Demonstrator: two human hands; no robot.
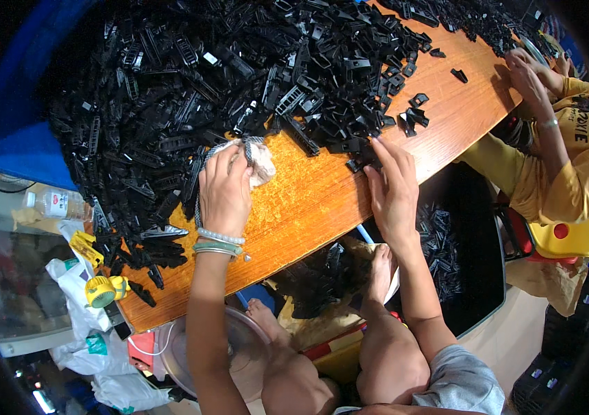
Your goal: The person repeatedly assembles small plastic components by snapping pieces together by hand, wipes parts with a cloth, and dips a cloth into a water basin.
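Note:
My left hand [226, 187] is closed over a bunched white cloth [262, 164] with a grey striped edge, pressed on the wooden table [301, 200]. Just beyond it rises a large pile of black plastic parts [190, 90], some long and ladder-like. My right hand [392, 183] reaches to the front right edge of the pile. Its thumb and forefinger are apart, around small black plastic clips [354, 164] lying on the table. Whether the fingertips grip one of these is hard to see.
Loose black clips [413, 119] lie at right. A co-worker in a yellow shirt [578, 152] sits at the far right. Below the table's edge stand a black bin [474, 277] of parts and a pink basin [239, 346]. A yellow fan [104, 290] and plastic bottle [56, 203] are at left.

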